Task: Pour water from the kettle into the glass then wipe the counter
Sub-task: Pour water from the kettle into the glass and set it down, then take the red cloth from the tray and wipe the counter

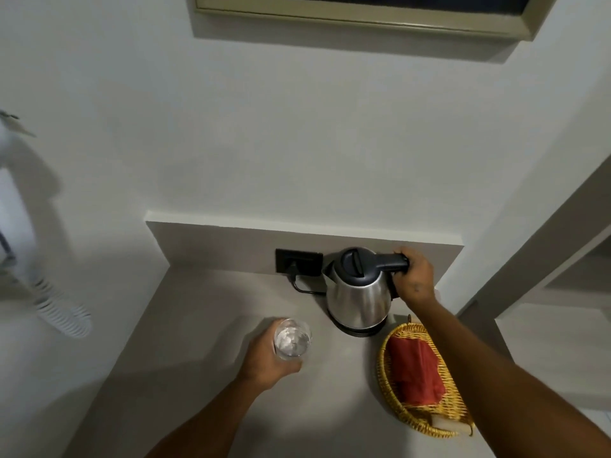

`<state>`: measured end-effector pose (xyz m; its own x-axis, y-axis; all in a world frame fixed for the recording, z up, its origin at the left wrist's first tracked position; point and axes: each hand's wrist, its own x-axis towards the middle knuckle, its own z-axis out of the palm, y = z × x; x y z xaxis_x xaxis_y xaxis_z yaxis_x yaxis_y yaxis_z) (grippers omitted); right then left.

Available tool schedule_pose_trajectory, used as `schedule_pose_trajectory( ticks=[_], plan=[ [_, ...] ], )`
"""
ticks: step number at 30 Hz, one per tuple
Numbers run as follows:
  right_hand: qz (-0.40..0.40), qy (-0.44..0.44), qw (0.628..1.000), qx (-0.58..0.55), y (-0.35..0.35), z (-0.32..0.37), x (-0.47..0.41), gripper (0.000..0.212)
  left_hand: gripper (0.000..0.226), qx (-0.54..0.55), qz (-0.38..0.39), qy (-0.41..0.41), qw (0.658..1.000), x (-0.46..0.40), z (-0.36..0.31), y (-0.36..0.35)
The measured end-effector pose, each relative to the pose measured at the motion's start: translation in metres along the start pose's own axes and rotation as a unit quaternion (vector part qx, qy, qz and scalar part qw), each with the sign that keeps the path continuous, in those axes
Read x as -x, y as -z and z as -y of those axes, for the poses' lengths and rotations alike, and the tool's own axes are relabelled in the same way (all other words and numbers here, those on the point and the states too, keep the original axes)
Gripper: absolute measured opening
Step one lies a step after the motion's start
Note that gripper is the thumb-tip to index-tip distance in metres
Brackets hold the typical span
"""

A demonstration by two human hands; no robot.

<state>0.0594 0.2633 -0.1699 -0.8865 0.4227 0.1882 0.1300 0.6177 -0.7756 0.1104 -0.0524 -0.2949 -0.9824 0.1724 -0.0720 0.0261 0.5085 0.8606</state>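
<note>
Kettle [358, 292] on base, glass [293, 338] on counter [205, 325].
Right hand [415, 279] closed on kettle handle; left hand [264, 358] wrapped around glass (red cloth [415, 371] in basket [390, 388], near right).

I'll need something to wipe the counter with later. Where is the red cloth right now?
The red cloth lies in the yellow wicker basket on the counter's right side, just in front of the kettle and under the right forearm.
</note>
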Motion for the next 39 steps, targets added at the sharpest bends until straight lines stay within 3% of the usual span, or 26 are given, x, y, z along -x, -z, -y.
schedule_pose_trajectory(
  ticks=[6, 9, 11, 13, 15, 19, 23, 26, 28, 30, 32, 34, 37, 39],
  plan=[
    [-0.038, -0.091, 0.993, -0.064, 0.004, -0.022, 0.008, 0.032, 0.079, 0.009, 0.009, -0.006, 1.0, 0.001, 0.001, -0.001],
    [-0.026, -0.086, 0.996, -0.03, 0.005, -0.028, 0.005, 0.036, 0.079, 0.0, 0.01, -0.015, 1.0, 0.002, 0.001, 0.0],
    [-0.027, -0.114, 0.993, -0.005, 0.008, -0.035, 0.014, 0.051, 0.08, -0.017, 0.02, -0.029, 0.999, 0.001, 0.003, 0.004],
    [-0.066, -0.169, 0.983, 0.01, 0.007, -0.047, 0.041, 0.069, 0.083, -0.061, 0.036, -0.068, 0.995, 0.0, 0.006, 0.01],
    [-0.08, -0.215, 0.972, 0.043, 0.0, -0.06, 0.077, 0.072, 0.087, -0.143, 0.034, -0.106, 0.983, 0.0, 0.014, 0.013],
    [0.044, -0.315, 0.932, 0.175, -0.023, -0.088, 0.133, 0.065, 0.11, -0.333, 0.048, -0.073, 0.939, 0.02, 0.046, 0.009],
    [0.059, -0.269, 0.935, 0.222, -0.03, -0.09, 0.126, 0.062, 0.108, -0.39, 0.017, -0.103, 0.915, 0.011, 0.048, 0.009],
    [0.045, -0.233, 0.954, 0.185, -0.023, -0.081, 0.119, 0.054, 0.109, -0.386, -0.01, -0.124, 0.914, 0.007, 0.036, 0.017],
    [0.07, -0.25, 0.951, 0.168, -0.037, -0.082, 0.132, 0.054, 0.112, -0.398, 0.057, -0.073, 0.913, 0.026, 0.056, 0.016],
    [0.027, -0.232, 0.961, 0.145, -0.032, -0.08, 0.146, 0.055, 0.118, -0.384, 0.067, -0.074, 0.918, 0.038, 0.065, 0.013],
    [-0.012, -0.168, 0.978, 0.125, -0.029, -0.062, 0.156, 0.056, 0.124, -0.322, 0.075, -0.034, 0.943, 0.026, 0.045, 0.013],
    [0.005, -0.098, 0.987, 0.128, -0.037, -0.039, 0.166, 0.056, 0.115, -0.193, 0.044, -0.021, 0.98, 0.007, 0.021, 0.012],
    [0.101, -0.004, 0.98, 0.173, -0.073, -0.026, 0.202, 0.056, 0.088, -0.07, 0.004, -0.051, 0.996, -0.006, 0.004, 0.002],
    [0.162, 0.001, 0.964, 0.212, -0.095, -0.035, 0.216, 0.058, 0.079, -0.057, -0.004, -0.032, 0.998, -0.009, -0.004, -0.003]
  ],
)
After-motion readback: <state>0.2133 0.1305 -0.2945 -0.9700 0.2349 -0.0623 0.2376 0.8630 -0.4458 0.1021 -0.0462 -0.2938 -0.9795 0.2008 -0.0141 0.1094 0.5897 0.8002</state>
